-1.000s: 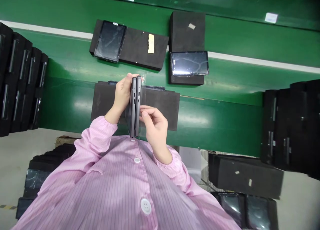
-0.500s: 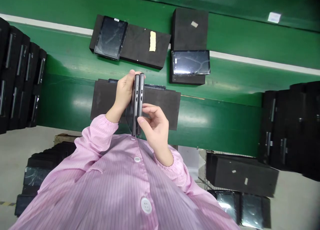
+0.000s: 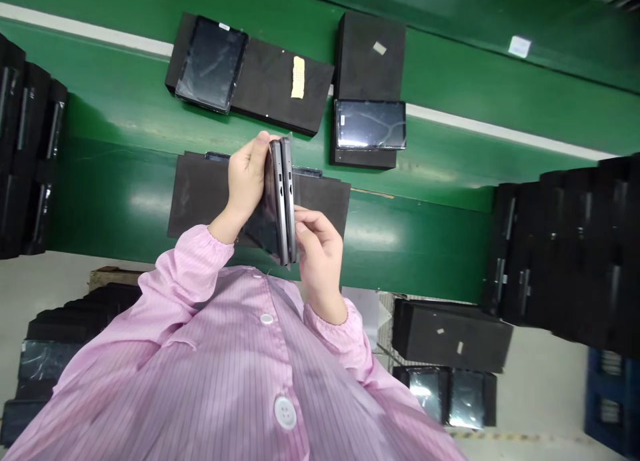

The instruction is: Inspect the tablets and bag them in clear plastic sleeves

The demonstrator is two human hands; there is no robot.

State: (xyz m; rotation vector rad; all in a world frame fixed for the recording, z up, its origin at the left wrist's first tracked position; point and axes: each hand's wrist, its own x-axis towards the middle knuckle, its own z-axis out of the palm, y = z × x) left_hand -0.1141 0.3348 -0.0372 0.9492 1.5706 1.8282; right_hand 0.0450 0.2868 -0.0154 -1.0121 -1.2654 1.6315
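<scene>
I hold two grey tablets (image 3: pixel 284 197) pressed back to back and standing on edge in front of my chest. My left hand (image 3: pixel 246 181) wraps round their left face, thumb at the top edge. My right hand (image 3: pixel 320 251) grips the right face low down, fingers curled against it. Ports show along the edges facing me. Behind the tablets a black foam pad (image 3: pixel 200 197) lies on the green conveyor belt (image 3: pixel 425 234).
Farther on the belt lie a foam pad (image 3: pixel 280 91) bearing a tablet (image 3: pixel 211 63) and another pad (image 3: pixel 369 47) with a tablet (image 3: pixel 370 124). Black foam racks with tablets stand at the left (image 3: pixel 27 134) and right (image 3: pixel 565 241). Foam boxes (image 3: pixel 450 334) sit below right.
The tablet pair has tilted slightly, its top leaning left, and my right hand has slid up along its right face. The view has shifted a little to the right.
</scene>
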